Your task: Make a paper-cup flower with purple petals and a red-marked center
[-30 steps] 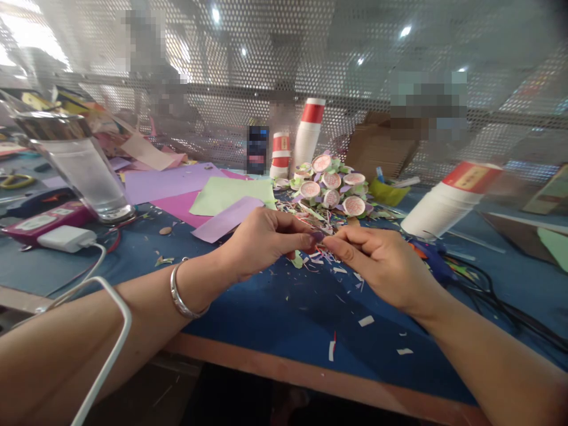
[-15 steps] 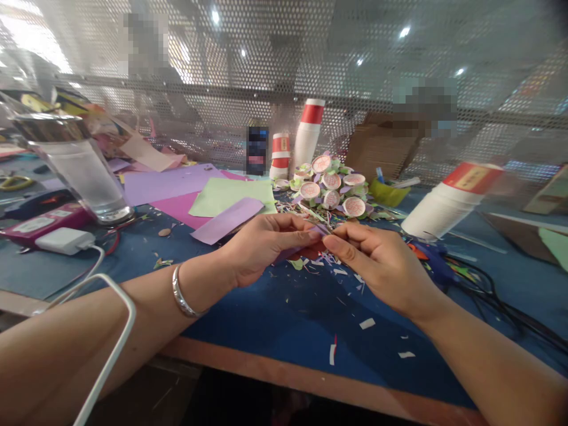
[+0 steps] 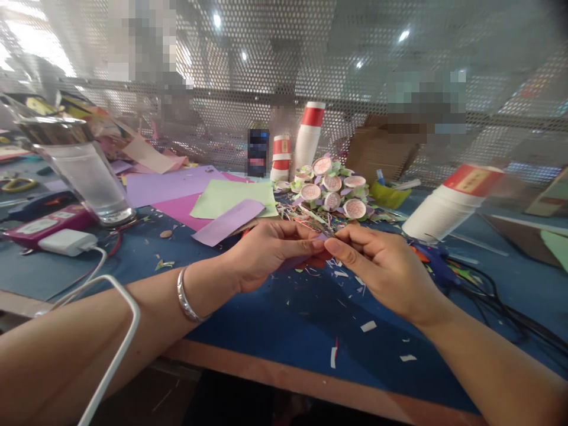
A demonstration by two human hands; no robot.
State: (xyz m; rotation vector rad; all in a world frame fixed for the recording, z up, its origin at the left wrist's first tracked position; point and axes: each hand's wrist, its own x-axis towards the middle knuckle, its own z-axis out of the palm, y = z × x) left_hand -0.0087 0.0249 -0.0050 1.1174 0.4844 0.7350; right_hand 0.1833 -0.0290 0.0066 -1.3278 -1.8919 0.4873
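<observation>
Both hands meet above the blue tabletop [image 3: 284, 331]. My left hand [image 3: 273, 251], with a silver bangle at the wrist, is closed on a small piece of purple paper [image 3: 295, 260], mostly covered by the fingers. Thumb and fingers of my right hand [image 3: 381, 266] pinch at the paper's right end; the fingertips hide exactly how. Just behind them lie paper shreds [image 3: 310, 216] and a heap of cup-bottom paper flowers [image 3: 332, 186] with green and purple bits. A loose purple strip [image 3: 228, 223] rests on a green sheet [image 3: 233, 198] behind my left hand.
A leaning cup stack [image 3: 448, 204] and a blue glue gun [image 3: 437, 263] with black cables are at right. More paper cups [image 3: 308, 136] stand behind. On the left are a water glass [image 3: 89, 171], a magenta box [image 3: 51, 225] and a white charger [image 3: 68, 241] whose cable crosses my left forearm.
My hands stay together on the purple paper, having shifted slightly lower in view. The fingertips and the paper between them have turned a little. Things on the table are unmoved.
</observation>
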